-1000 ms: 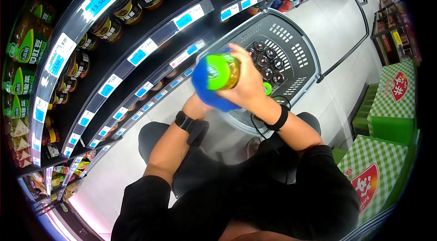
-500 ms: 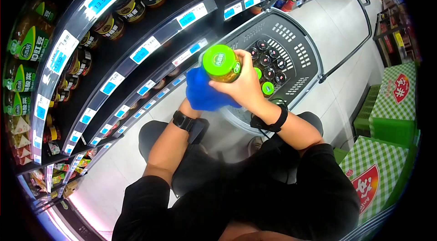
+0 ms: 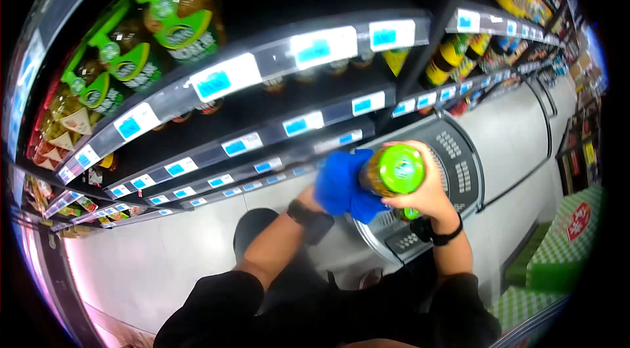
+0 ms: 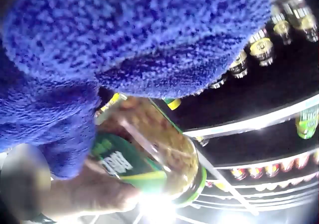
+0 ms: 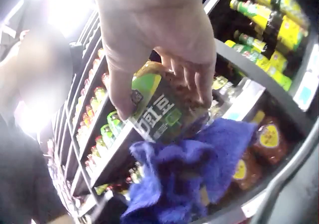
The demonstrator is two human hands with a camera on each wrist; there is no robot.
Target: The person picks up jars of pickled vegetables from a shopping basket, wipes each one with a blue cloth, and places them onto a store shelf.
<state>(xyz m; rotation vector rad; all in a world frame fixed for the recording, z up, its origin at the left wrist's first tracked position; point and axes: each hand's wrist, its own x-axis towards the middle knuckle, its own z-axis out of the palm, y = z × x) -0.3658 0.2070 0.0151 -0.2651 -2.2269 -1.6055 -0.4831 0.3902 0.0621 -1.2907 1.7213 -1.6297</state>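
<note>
In the head view my right hand (image 3: 430,180) grips a glass jar of pickled beans (image 3: 375,174) near its green lid, thumb on one side and fingers on the other. The jar tilts with its lid toward me. A blue cloth (image 3: 341,180) is wrapped over the jar's base, and my left hand (image 3: 315,197), mostly hidden beneath it, holds the cloth there. Fuzzy cloth (image 4: 134,29) fills the upper left wrist view, above the jar's green label (image 4: 119,159). The right wrist view shows the cloth bunched under the jar (image 5: 164,104).
A grey shopping basket (image 3: 482,171) stands on the floor behind the jar, its handle tipped to the right. Shelves with price tags (image 3: 315,49) curve along the left and front, holding large green-labelled jars (image 3: 180,26). Green checked boxes (image 3: 567,243) stand at the right.
The head view has swung left, so shelves and basket appear shifted right. Both hands keep the jar and cloth together. Earlier the jar turned from lying sideways to lid up.
</note>
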